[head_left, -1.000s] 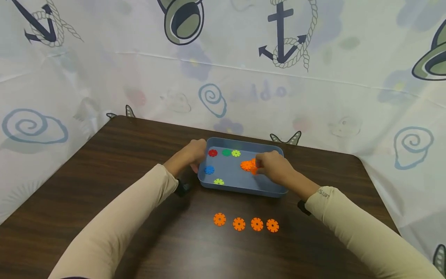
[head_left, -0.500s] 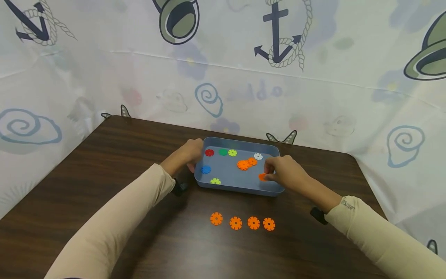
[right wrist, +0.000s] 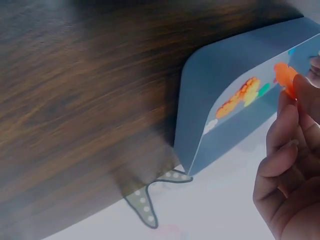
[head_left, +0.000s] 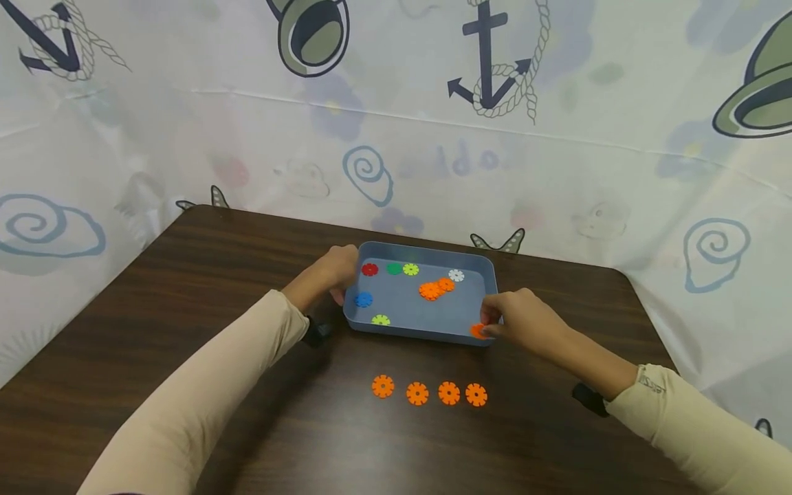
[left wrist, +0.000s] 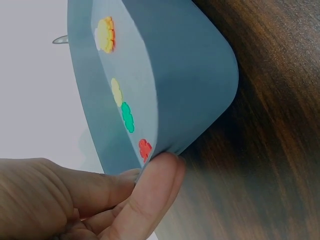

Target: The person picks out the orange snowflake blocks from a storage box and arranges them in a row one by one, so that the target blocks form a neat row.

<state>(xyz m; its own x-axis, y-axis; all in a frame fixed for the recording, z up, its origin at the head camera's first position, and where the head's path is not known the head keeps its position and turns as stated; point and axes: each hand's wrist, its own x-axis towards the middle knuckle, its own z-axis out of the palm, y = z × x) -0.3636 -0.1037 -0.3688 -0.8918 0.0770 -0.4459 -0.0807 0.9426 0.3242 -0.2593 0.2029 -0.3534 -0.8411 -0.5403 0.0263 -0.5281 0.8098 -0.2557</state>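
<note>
My left hand (head_left: 339, 269) pinches the left wall of a blue-grey tray (head_left: 421, 334); in the left wrist view its thumb and fingers (left wrist: 157, 185) clasp the rim. At the tray's near right corner, my right hand (head_left: 522, 317) pinches an orange notched disc (head_left: 477, 331) between thumb and fingertips. The right wrist view shows that orange disc (right wrist: 285, 76) at the fingertips, over the tray. Inside the tray lies a cluster of orange discs (head_left: 431, 291). Around it are a white disc (head_left: 456, 275), a red disc (head_left: 369, 269), a green disc (head_left: 394, 269), a blue disc (head_left: 364, 300) and yellow-green discs (head_left: 380, 320).
A row of several orange discs (head_left: 417, 393) lies on the dark wooden table (head_left: 278, 426) in front of the tray. Behind the table hangs a white patterned cloth (head_left: 260, 137), close to the tray's far side.
My right hand has drawn an orange disc away from the cluster, rightward and nearer to me, uncovering the white disc. The left hand stays on the tray wall. The head view has shifted slightly.
</note>
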